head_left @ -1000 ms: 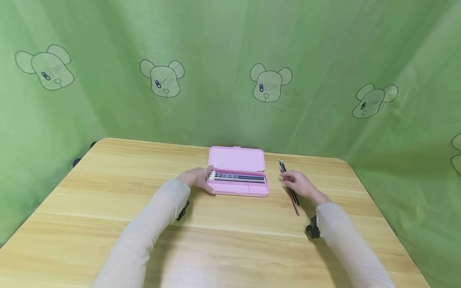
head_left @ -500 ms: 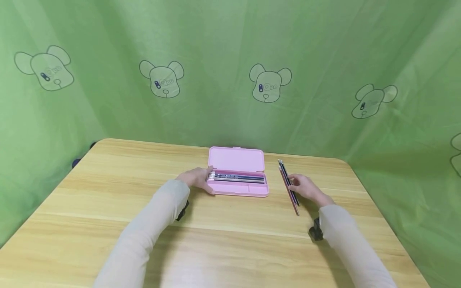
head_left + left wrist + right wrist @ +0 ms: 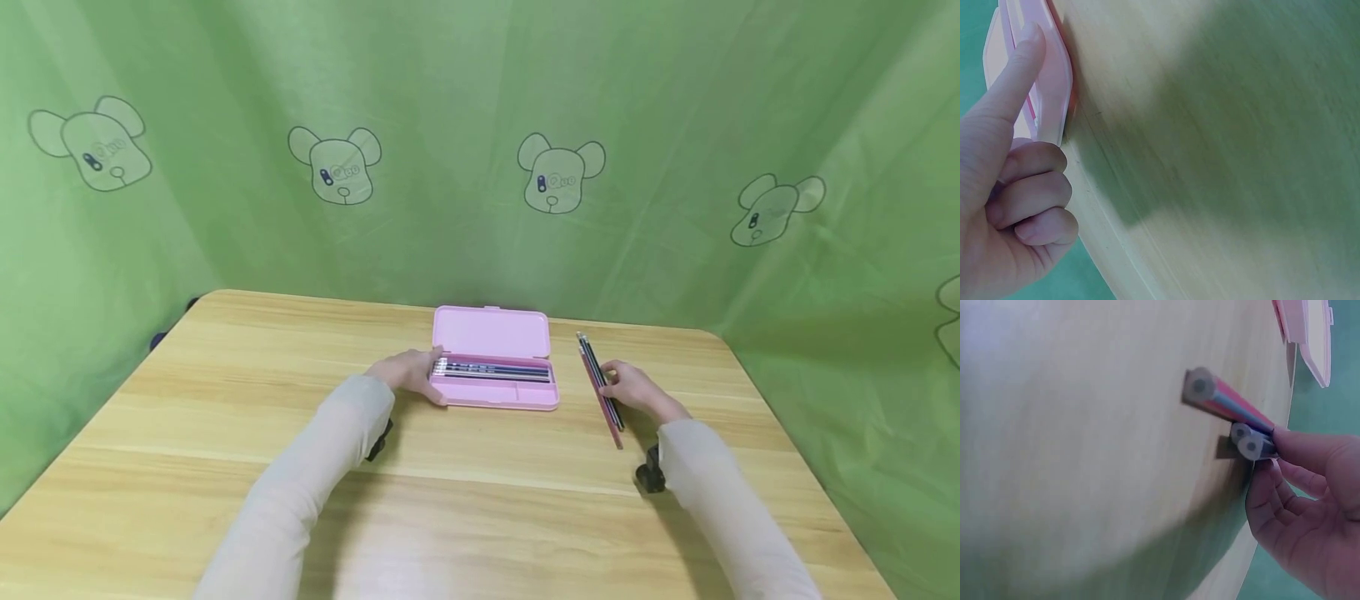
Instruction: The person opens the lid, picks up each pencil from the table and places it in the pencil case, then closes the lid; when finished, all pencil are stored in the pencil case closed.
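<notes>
Probably light and stiff, with slick barrels, the three loose pencils are toward the far right corner of the surface, best held mid-length. The right hand pinches the dark pair there; whether also the red one is unclear. The left hand grips the left end of the pink case, near the far edge.

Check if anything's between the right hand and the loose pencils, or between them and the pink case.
Nothing visible, either way: the right hand touches the loose pencils, and the pink case is open beside them. The left hand grips its far end.
</notes>
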Demonstrator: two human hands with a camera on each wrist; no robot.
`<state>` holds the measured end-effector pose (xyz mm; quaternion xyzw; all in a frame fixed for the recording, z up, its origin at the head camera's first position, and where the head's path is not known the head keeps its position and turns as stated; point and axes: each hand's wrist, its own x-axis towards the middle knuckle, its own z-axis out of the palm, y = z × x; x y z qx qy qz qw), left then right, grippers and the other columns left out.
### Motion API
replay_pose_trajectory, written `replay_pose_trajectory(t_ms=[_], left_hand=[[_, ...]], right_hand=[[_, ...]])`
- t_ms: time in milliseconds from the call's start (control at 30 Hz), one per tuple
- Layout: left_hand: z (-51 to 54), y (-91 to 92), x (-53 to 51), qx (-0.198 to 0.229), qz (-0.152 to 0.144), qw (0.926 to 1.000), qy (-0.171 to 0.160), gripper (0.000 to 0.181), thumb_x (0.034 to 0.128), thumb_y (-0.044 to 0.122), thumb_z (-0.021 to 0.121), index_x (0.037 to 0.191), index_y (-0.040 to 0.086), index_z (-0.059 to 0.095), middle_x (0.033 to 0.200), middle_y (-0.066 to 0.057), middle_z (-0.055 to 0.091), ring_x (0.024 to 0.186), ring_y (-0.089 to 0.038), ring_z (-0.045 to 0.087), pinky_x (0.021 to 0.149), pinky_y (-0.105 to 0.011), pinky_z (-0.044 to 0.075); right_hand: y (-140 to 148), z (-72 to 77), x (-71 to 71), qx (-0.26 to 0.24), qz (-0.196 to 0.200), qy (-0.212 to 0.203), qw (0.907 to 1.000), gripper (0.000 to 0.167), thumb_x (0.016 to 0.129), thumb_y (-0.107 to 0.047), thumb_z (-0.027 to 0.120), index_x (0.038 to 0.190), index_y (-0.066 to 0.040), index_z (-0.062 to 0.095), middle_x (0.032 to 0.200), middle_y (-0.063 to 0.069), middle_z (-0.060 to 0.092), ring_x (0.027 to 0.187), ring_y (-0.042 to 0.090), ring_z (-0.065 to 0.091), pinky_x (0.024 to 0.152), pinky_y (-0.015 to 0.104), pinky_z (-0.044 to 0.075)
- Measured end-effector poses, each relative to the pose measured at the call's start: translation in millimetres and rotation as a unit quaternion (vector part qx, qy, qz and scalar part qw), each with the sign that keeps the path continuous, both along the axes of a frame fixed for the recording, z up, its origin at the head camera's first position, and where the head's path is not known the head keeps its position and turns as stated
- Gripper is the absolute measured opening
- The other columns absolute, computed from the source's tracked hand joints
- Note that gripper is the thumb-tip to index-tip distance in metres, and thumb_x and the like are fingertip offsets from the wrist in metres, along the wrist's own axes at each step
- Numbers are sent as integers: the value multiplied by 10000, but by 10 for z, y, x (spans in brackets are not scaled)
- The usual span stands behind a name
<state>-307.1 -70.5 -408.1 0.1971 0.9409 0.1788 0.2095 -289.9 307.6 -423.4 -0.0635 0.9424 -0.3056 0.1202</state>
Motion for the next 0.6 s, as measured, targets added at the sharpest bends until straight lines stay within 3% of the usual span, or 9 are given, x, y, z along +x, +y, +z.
replay_pose_trajectory(t_ms=[333,600], left_hand=[[-6,-1,6,-7,10,10000,8,1081,674,441,767,1467,73,130,1424,-217,331,1302,-324,338,1086,-413,278],[-10,-7,6,71,-18,10000,22,1073,678,428,769,1465,67,135,1422,-221,331,1299,-330,339,1086,-423,275]], right_hand=[[18,-13,13,-172,-125,103,9997,443,871,2,516,1243,182,355,926,254,553,789,265,570,730,382,508],[-7,46,-22,-372,158,808,9959,404,846,47,521,1220,157,416,843,185,555,787,267,548,695,345,485]])
